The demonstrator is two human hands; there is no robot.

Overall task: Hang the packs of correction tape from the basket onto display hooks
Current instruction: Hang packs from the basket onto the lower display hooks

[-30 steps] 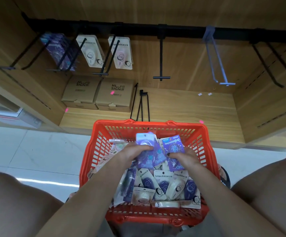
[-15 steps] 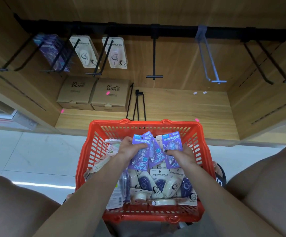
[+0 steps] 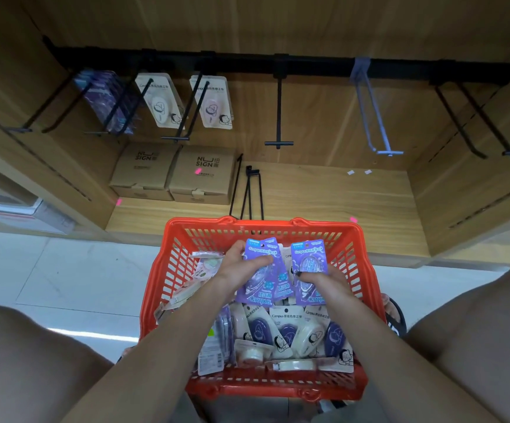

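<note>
Your left hand (image 3: pixel 241 270) has its fingers (image 3: pixel 261 261) curled over the face of a small fan of purple packs (image 3: pixel 261 280), thumb behind them as far as you can judge, so several come up together with their hang holes at the top. Your right hand (image 3: pixel 323 280) pinches a single purple pack (image 3: pixel 308 264) by its lower half, which leaves the punched top edge free to slide onto a peg. Both lots sit just above the heap in the red basket (image 3: pixel 366 288), between your knees, where more correction tape packs (image 3: pixel 284 328) in white and dark blue lie flat. Sorting by colour there makes sense: the far-left hook (image 3: pixel 107 102) already carries purple ones, and the white packs (image 3: pixel 159 99) hang on their own pegs beside it. The bare centre hook (image 3: pixel 279 117) and the pale blue hook (image 3: pixel 372 111) remain open for other kinds.
</note>
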